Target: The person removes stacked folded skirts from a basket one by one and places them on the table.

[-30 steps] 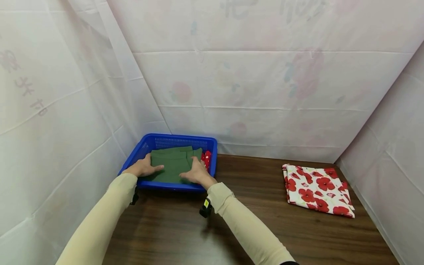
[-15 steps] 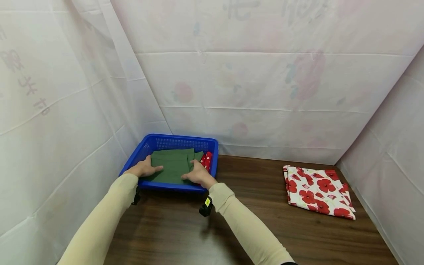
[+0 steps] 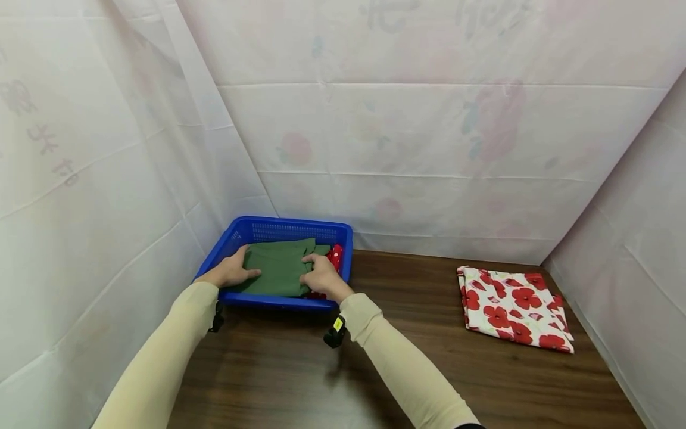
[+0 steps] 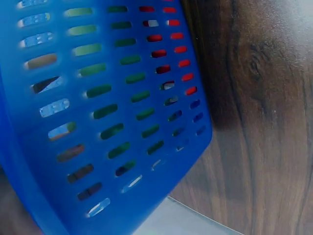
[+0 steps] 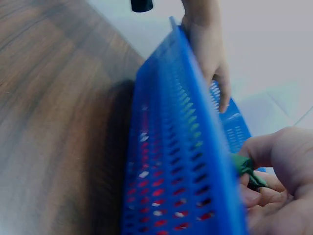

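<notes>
A folded green cloth lies in the blue basket, over a red fabric with white dots. My right hand pinches the cloth's right edge between thumb and fingers; green fabric shows between them in the right wrist view. At the cloth's left edge is my left hand, its thumb lying over the top. The other left fingers go down beside the cloth and are mostly hidden, so their hold on it cannot be made out. The left wrist view shows mainly the basket's slotted wall.
A folded white cloth with red flowers lies at the right of the brown wooden table. White printed sheets hang behind and along both sides. The basket stands close to the back and left sheets.
My right fingers have closed on the green cloth's right edge. That edge has shifted slightly left, with its far right corner raised a little. My left hand has barely moved.
</notes>
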A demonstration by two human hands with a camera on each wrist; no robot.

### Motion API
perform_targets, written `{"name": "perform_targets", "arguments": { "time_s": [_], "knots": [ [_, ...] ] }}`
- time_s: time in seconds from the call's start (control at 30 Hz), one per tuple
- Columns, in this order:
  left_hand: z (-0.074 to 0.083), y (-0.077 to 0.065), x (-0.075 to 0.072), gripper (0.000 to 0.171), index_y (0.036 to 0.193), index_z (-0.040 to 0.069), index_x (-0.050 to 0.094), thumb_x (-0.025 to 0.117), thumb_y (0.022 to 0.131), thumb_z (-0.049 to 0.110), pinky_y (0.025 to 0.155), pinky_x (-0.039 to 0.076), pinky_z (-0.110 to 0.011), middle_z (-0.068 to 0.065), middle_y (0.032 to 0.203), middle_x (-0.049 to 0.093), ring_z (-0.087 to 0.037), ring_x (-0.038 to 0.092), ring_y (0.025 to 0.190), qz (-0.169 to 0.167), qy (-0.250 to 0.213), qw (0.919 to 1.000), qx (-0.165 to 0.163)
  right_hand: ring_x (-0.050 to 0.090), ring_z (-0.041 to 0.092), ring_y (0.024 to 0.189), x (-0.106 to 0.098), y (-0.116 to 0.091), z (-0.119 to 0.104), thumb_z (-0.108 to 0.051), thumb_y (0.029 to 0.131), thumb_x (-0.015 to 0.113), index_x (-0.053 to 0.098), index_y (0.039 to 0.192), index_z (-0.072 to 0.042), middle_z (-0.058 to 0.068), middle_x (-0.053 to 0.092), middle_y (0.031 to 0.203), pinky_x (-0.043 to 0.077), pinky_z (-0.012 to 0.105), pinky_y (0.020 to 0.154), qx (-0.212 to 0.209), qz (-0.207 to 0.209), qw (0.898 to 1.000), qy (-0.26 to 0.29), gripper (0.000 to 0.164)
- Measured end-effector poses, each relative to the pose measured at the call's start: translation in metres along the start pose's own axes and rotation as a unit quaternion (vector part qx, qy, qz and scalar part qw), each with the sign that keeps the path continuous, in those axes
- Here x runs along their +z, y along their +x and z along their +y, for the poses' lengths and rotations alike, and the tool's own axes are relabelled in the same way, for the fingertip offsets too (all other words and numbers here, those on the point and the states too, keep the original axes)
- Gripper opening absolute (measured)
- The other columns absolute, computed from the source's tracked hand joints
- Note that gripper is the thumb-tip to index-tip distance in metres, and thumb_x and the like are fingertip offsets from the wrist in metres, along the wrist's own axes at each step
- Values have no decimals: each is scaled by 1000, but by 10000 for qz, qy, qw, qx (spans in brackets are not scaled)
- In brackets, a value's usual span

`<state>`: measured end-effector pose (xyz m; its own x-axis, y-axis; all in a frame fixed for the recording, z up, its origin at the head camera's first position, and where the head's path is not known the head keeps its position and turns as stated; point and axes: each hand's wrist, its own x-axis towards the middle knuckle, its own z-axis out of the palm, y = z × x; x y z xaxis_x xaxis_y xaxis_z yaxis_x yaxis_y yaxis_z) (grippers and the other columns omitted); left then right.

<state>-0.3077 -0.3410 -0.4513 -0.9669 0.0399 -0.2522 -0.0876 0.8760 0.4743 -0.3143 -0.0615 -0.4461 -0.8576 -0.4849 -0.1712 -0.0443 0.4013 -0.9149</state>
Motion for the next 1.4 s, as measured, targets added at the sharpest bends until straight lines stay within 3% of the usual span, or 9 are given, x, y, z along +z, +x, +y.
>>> {"name": "perform_targets", "arguments": {
  "time_s": [0.1,0.17,0.33,0.5,0.6,0.73,0.87,1.1,1.4],
  "knots": [
    [1,-1,-1,94,162,-5,1,59,104,40,113,31,-72,-41,162,10,-63,21,145,-48,-13,10000,-41,31,13,47,-7,-1,-7,-4,96,64,51,149,-10,2,50,65,37,37,55,42,-66,10000,-17,54],
    [3,-2,-1,98,162,-6,-1,60,103,44,114,30,-72,-42,162,8,-63,20,145,-106,9,9998,-171,27,13,47,-10,-1,-10,-5,97,63,51,149,-11,-1,37,57,34,37,55,123,-212,9997,-88,53],
    [9,-7,1,106,160,-10,-3,61,100,51,115,29,-71,-42,162,6,-63,18,146,-359,52,9977,-581,31,14,54,-6,-1,-8,-12,99,64,45,153,-11,9,63,100,34,35,56,395,-326,9978,-410,57],
    [8,-8,4,108,160,-9,-3,64,99,49,115,28,-72,-42,163,5,-62,17,147,-374,-49,9977,-560,52,21,83,0,3,-1,-16,98,69,33,160,-16,13,46,156,44,39,66,538,14,9974,-481,71],
    [6,-7,5,111,162,-6,-4,66,97,50,115,29,-72,-41,164,5,-62,18,146,-334,-85,9984,-448,58,30,121,4,5,2,-14,96,73,30,162,-17,13,39,162,54,48,89,523,39,9980,-341,79],
    [6,-5,4,114,164,0,-1,69,93,55,112,31,-73,-40,163,11,-62,22,145,-99,24,9994,-321,39,38,148,8,8,6,-15,94,77,25,164,-18,13,31,167,44,57,112,414,-87,9990,-159,88],
    [8,-1,4,112,165,6,3,69,92,59,112,30,-75,-38,164,14,-62,23,146,20,-24,9998,-178,36,38,150,9,11,9,-19,93,78,24,165,-21,13,30,168,41,58,114,333,-95,9993,-119,90],
    [13,5,8,111,166,10,-3,70,94,54,118,20,-74,-32,168,-1,-58,8,152,-619,-554,9965,48,39,39,148,9,14,11,-20,93,78,24,165,-20,14,32,166,43,58,112,331,-56,9993,-176,90],
    [16,9,11,82,160,5,34,69,97,43,114,31,-71,-34,164,23,-57,22,149,-610,-306,9973,288,42,38,145,9,16,11,-10,91,78,36,161,-16,14,37,164,47,54,109,305,40,9987,-396,82]
  ]
}}
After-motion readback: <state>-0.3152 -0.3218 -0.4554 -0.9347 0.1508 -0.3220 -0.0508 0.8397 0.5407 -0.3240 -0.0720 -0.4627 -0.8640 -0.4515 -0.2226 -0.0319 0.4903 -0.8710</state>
